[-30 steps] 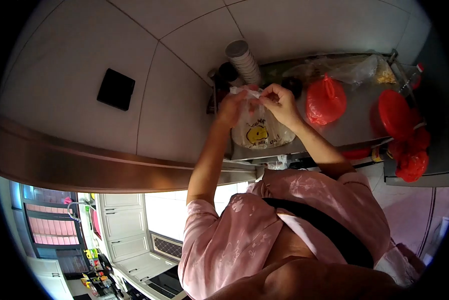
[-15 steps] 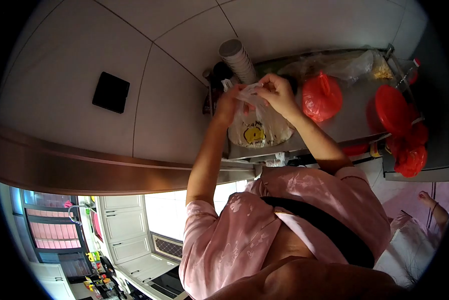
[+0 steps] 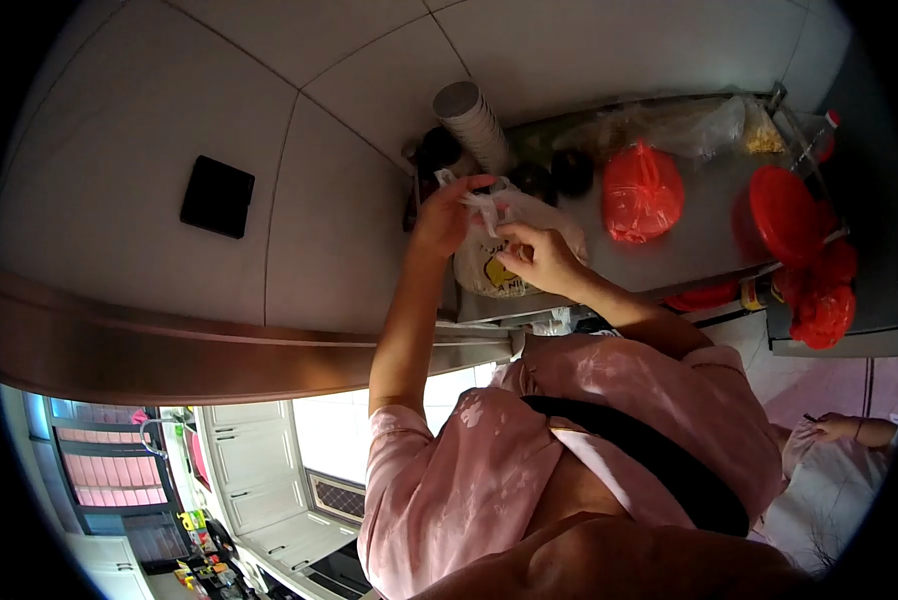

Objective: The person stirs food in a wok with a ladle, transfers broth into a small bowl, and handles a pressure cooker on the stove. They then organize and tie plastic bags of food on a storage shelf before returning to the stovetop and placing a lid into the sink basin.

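Observation:
A translucent plastic bag (image 3: 559,232) with a yellow cartoon print sits at the left front of a metal shelf. My left hand (image 3: 443,222) is closed on the bag's gathered white top, its index finger stretched out to the right. Lower and to the right, my right hand (image 3: 541,260) is in front of the bag with its fingers bent, close to a hanging white handle end. Whether its fingertips pinch the plastic is too small to tell. Right of the bag stands a knotted red plastic bag (image 3: 643,195).
Stacked cups (image 3: 475,125) lean behind the bag, beside dark jars (image 3: 572,172). Farther right are a clear bag with yellow bits (image 3: 762,135), a red bowl (image 3: 784,215) and a hanging red bag (image 3: 825,318). Another person's hand (image 3: 837,427) shows at the lower right.
My right hand has moved down and left from the bag's top to its front. The bag's top is now bunched by my left hand. The other person's hand has lowered.

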Motion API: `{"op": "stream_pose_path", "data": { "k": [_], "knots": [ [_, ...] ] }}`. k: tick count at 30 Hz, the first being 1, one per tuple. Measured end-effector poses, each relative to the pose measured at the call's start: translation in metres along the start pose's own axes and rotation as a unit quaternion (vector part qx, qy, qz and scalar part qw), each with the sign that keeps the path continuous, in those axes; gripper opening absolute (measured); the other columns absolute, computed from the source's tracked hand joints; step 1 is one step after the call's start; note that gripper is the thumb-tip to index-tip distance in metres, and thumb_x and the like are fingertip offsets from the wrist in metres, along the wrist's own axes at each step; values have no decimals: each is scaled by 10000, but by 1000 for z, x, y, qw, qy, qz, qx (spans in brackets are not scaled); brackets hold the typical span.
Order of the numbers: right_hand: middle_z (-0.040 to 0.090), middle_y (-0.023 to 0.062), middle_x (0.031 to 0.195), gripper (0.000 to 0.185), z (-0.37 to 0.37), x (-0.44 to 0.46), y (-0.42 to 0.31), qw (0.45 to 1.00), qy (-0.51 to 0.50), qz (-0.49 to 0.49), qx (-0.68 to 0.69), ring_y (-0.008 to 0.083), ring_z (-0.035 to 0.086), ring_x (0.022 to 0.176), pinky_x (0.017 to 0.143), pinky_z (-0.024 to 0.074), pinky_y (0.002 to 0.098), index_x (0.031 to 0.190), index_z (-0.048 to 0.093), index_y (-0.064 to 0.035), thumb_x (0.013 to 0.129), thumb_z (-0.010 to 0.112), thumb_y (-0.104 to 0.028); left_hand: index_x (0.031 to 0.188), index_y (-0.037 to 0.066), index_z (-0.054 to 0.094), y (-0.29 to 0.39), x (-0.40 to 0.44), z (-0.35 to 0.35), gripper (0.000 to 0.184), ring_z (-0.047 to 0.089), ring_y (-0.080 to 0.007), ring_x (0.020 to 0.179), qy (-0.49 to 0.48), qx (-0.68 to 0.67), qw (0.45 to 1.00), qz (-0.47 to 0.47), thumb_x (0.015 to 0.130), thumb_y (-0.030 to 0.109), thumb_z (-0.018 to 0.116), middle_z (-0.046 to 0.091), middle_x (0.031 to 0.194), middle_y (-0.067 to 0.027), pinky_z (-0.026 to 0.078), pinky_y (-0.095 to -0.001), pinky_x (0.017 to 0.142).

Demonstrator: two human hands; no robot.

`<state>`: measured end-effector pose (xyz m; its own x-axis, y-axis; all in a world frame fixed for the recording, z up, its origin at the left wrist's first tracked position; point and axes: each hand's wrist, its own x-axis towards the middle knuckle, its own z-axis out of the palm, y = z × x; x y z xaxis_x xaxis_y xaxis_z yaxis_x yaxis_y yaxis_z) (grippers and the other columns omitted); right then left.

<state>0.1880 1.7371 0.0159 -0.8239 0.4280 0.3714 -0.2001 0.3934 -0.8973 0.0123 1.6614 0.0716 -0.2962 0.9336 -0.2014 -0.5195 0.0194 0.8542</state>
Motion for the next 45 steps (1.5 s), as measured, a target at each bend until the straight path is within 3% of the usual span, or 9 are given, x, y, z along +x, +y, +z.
{"op": "stream_pose_path", "data": {
  "k": [4, 10, 12, 15, 23, 30, 37, 39, 45],
  "knots": [
    [620, 133, 644, 448, 4, 2, 10, 962, -73, 10, -263, 324, 628, 629, 556, 477, 412, 1197, 515, -88, 789, 637, -225, 1123, -38, 560, 3, 4, -20, 408, 609, -222, 862, -80, 27, 996, -3, 920, 302, 460, 627, 956, -119, 473, -347, 759],
    [644, 106, 683, 255, -11, 9, 2, 987, -9, -55, -148, 227, 620, 547, 518, 475, 319, 1004, 636, -43, 770, 668, -139, 984, 27, 588, 3, -11, 30, 208, 594, -255, 919, 121, 267, 956, 19, 902, 190, 487, 606, 990, -135, 473, -397, 781],
    [639, 97, 678, 130, -30, 18, -12, 996, 65, -4, -67, 161, 614, 573, 530, 466, 283, 899, 655, -16, 796, 644, -95, 955, 41, 584, -6, -17, 29, 152, 573, -331, 905, 34, 663, 676, 320, 818, 84, 533, 575, 1012, -159, 468, -419, 767],
    [641, 93, 734, 148, -45, 54, -11, 991, 115, -42, -49, 104, 598, 699, 612, 467, 251, 925, 647, 0, 822, 636, -105, 950, 29, 576, -19, -21, 30, 238, 543, -393, 895, 45, 676, 621, 395, 712, 18, 580, 542, 997, -179, 462, -438, 776],
    [646, 74, 798, 215, -25, 108, 10, 980, -79, 89, 162, 149, 582, 741, 662, 453, 278, 894, 657, 19, 809, 661, -178, 994, 33, 611, -25, -28, 29, 255, 533, -357, 1000, 55, 649, 650, 391, 744, -9, 592, 549, 1083, -154, 438, -423, 850],
    [630, 36, 792, 130, -10, 102, 78, 969, 174, 151, 93, 126, 549, 724, 683, 435, 268, 875, 650, 9, 816, 592, -91, 1019, 22, 622, -75, -46, -14, 186, 487, -323, 988, 335, 593, 603, 415, 888, 117, 532, 566, 1018, -128, 393, -391, 859],
    [623, 30, 816, 112, -46, 66, 127, 914, 254, 295, 114, 143, 554, 755, 696, 434, 282, 837, 645, -27, 811, 617, -132, 851, 5, 600, -136, -96, -39, 207, 513, -275, 938, 366, 609, 642, 289, 917, 181, 514, 588, 921, -114, 399, -375, 792],
    [620, 90, 899, 132, -48, 74, 109, 894, 255, 181, 320, 181, 574, 740, 698, 460, 328, 898, 587, -27, 844, 591, -147, 836, 9, 597, -118, -90, -33, 278, 552, -230, 876, 376, 323, 855, 149, 931, 256, 512, 604, 830, -80, 415, -358, 766],
    [582, 60, 900, 148, -18, 93, 76, 820, 153, 198, 514, 175, 562, 756, 717, 473, 335, 951, 536, -62, 872, 563, -184, 766, 58, 566, -72, -24, -6, 377, 563, -183, 702, 178, -2, 950, 257, 951, 373, 473, 583, 718, -43, 445, -333, 694]
  ]
}}
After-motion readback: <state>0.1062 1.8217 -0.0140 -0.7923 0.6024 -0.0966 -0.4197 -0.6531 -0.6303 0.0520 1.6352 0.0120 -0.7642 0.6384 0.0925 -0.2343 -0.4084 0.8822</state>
